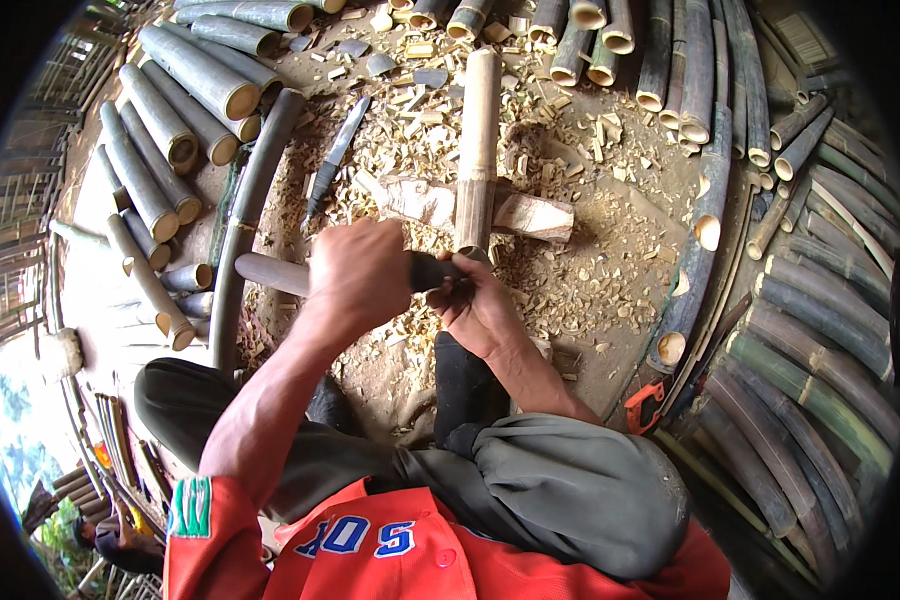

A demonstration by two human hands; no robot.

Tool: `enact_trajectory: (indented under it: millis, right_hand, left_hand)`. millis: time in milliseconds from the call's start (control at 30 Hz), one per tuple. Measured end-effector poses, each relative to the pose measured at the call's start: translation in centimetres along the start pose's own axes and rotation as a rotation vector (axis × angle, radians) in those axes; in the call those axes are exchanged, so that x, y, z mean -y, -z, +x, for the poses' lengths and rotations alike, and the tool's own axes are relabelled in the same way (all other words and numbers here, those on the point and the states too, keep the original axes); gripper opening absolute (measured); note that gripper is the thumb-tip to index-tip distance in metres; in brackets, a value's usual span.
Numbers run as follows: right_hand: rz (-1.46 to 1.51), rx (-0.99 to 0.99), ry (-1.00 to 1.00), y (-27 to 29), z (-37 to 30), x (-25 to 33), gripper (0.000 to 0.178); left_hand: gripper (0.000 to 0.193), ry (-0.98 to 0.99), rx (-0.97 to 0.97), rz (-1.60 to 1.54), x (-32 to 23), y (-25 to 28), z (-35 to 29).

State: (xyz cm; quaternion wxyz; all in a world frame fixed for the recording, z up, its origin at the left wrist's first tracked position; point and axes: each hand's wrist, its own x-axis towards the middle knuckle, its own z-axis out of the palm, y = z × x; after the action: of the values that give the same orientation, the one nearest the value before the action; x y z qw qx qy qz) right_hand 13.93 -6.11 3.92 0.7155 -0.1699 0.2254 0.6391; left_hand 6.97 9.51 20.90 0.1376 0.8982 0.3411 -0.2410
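Observation:
My left hand [358, 268] is closed in a fist round a tool with a long, smooth brown wooden handle [273, 274]. Its black part [425, 271] points right, to the near end of a pale bamboo tube [478, 130]. That tube lies lengthwise across a rough split log [420, 201]. At the tube's near end, my right hand [480, 308] has its fingers curled and seems to grip it, close against the black part. The fingertips and the tool's working end are partly hidden. Left of the log, a knife with a black handle [322, 185] lies on the ground.
Shavings [610, 270] litter the ground. Cut bamboo tubes [185, 75] lie at the far left, with more along the far edge. A long dark pole [255, 195] stands by my left knee. To the right are bamboo stacks [820, 350] and an orange-handled saw [643, 405]. Someone sits at lower left.

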Motion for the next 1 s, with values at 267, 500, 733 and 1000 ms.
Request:
enact_trajectory:
  millis: [267,500,733,1000]
  right_hand:
    - [-0.203,-0.04,-0.077,1.4,-2.9,-1.6,0.029]
    - [-1.734,-0.097,0.114,8.0,-8.5,4.7,0.033]
    - [-2.649,-0.418,0.131,6.4,-7.0,12.6,0.037]
    - [-3.149,0.213,0.374,-9.3,0.1,12.9,0.008]
  left_hand:
    - [0.017,-0.3,0.02,0.063,-1.2,-6.0,-3.2]
    - [0.063,-1.069,-0.003,-0.247,-7.8,-7.8,-2.5]
    - [0.09,-0.845,0.138,-0.388,-12.5,-10.8,6.6]
    - [0.108,-0.506,-0.514,-1.233,-10.0,-12.6,6.9]
